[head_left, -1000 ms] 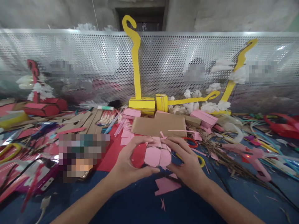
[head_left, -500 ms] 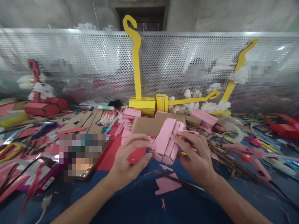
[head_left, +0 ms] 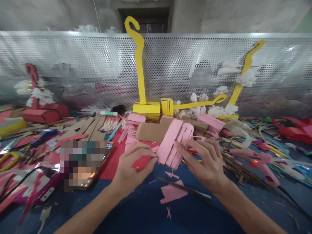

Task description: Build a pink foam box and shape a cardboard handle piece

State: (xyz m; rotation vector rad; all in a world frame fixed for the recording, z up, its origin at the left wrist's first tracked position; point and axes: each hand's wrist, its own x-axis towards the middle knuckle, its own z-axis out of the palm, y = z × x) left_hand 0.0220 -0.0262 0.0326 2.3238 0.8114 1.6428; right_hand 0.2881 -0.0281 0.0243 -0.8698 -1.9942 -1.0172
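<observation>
A pink paper-covered cardboard box (head_left: 170, 140), with dark gaps between its strips, is tilted in front of me. My right hand (head_left: 206, 162) holds its right side, the forefinger lying on the top strips. At the box's lower left corner, my left hand (head_left: 133, 167) has thumb and forefinger pinched together; whatever is between the tips is too small to make out. Below the box lie a pink paper scrap (head_left: 173, 192) and a thin dark blade-like tool (head_left: 186, 188). Behind it is a piece of brown cardboard (head_left: 149, 131).
A pink glue gun (head_left: 264, 162) with a lit red light lies right. A phone (head_left: 85, 167) and purple device (head_left: 39, 188) are left. Yellow hooked cardboard pieces (head_left: 139, 71) stand before a perforated metal panel (head_left: 97, 65). Red paper (head_left: 110, 162) covers part of the blue table.
My left thumb and forefinger have closed together, off the box's side. The box has turned so its near end shows less. The view has shifted slightly.
</observation>
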